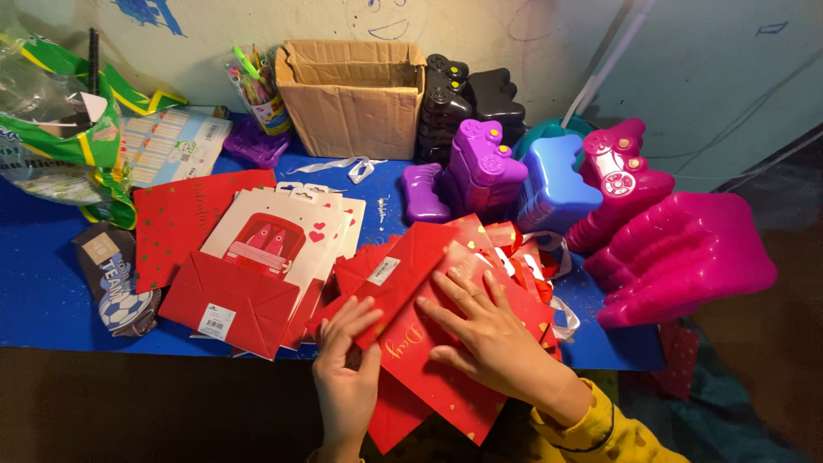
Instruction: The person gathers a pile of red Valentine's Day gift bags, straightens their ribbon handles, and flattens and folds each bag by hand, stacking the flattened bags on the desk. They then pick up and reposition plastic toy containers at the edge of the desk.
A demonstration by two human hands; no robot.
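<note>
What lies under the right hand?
The right hand rests flat on a red paper bag topping a pile of red bags. Lower bags are mostly covered.
</note>
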